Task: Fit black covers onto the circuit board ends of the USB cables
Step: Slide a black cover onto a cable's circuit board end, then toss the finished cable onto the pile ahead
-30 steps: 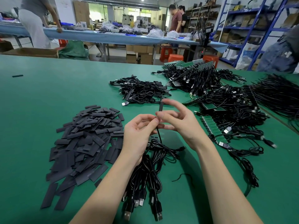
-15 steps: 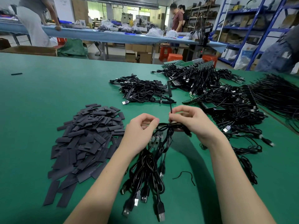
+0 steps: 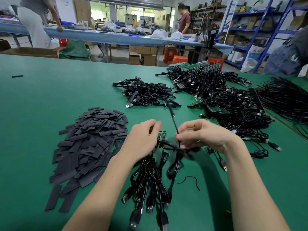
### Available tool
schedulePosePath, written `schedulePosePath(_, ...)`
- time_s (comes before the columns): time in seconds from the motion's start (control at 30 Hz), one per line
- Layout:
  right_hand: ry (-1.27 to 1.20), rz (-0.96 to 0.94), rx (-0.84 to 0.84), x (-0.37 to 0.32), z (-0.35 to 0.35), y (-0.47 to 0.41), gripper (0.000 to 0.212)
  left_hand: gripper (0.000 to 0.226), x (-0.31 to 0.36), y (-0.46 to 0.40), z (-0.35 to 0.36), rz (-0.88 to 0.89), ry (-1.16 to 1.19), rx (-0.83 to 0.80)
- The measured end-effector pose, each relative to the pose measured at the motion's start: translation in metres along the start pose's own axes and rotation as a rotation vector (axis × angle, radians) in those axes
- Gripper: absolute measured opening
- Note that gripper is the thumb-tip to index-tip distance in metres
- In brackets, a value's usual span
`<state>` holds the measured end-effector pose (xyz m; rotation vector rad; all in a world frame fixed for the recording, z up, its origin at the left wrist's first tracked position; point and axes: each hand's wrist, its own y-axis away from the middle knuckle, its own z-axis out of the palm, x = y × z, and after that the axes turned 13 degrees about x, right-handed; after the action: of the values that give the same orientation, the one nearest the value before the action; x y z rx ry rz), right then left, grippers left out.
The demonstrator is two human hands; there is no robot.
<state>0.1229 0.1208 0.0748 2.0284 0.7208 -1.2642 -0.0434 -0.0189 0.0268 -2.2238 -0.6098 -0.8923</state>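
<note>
The cable (image 3: 173,120) we held up with its black cover (image 3: 170,108) fitted now trails toward the finished pile (image 3: 146,93). Our right hand (image 3: 205,135) pinches its wire; our left hand (image 3: 143,139) pinches the bare circuit boards (image 3: 162,135) of the bundle (image 3: 150,172) on the tabletop (image 3: 50,97). We judge another board comes next.

I see the black covers (image 3: 90,147), flat dark strips, heaped loose at centre left of the frame. A bunch of black USB cables (image 3: 150,177) runs from frame centre down to the bottom edge, plugs nearest me, small green circuit board ends (image 3: 162,135) bare at the top. One thin black cable (image 3: 173,120) stands up from the bunch, slanting toward upper left.
</note>
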Motion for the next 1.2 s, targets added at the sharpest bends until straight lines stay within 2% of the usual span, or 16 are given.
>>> schedulePosePath(0.1,0.142,0.139,-0.114,0.002,0.007,-0.002,0.017,0.038,0.006,-0.001,-0.003,0.049,0.073,0.043)
schedulePosePath(0.17,0.176,0.169,-0.076,0.003,0.01,-0.005,0.012,0.038,0.007,-0.003,-0.007,0.047,0.117,0.044)
schedulePosePath(0.33,0.084,0.01,0.408,0.002,0.005,-0.018,0.006,0.041,-0.001,-0.006,-0.014,0.02,0.111,0.039)
schedulePosePath(0.43,0.152,-0.056,0.48,0.005,0.007,-0.023,0.007,0.044,0.0,-0.007,-0.013,0.005,0.227,0.055)
schedulePosePath(0.53,-0.07,-0.057,0.554,0.005,0.016,-0.024,0.007,0.044,0.0,-0.009,-0.014,0.005,0.256,0.05)
schedulePosePath(0.63,-0.316,-0.136,0.759,-0.002,0.02,-0.031,0.004,0.046,-0.003,-0.008,-0.011,-0.007,0.145,0.035)
schedulePosePath(0.73,-0.541,-0.164,0.833,-0.019,0.024,-0.051,0.007,0.044,-0.008,-0.009,-0.01,-0.037,0.03,0.051)
schedulePosePath(0.83,-0.807,-0.084,0.782,-0.047,0.028,-0.093,0.018,0.04,-0.012,-0.013,-0.012,-0.073,0.013,0.057)
schedulePosePath(0.9,-0.838,0.007,0.705,-0.059,0.031,-0.12,0.028,0.039,-0.015,-0.013,-0.014,-0.067,0.0,0.05)
schedulePosePath(1.0,-0.46,0.113,0.6,-0.055,0.04,-0.137,0.04,0.037,-0.02,-0.015,-0.015,-0.075,-0.031,0.071)
schedulePosePath(1.1,-0.219,0.051,0.424,-0.042,0.047,-0.111,0.024,0.034,-0.019,-0.018,-0.015,-0.097,-0.018,0.089)
schedulePosePath(1.2,-0.029,-0.022,0.185,-0.023,0.044,-0.07,0.025,0.024,-0.014,-0.02,-0.018,-0.124,0.023,0.059)
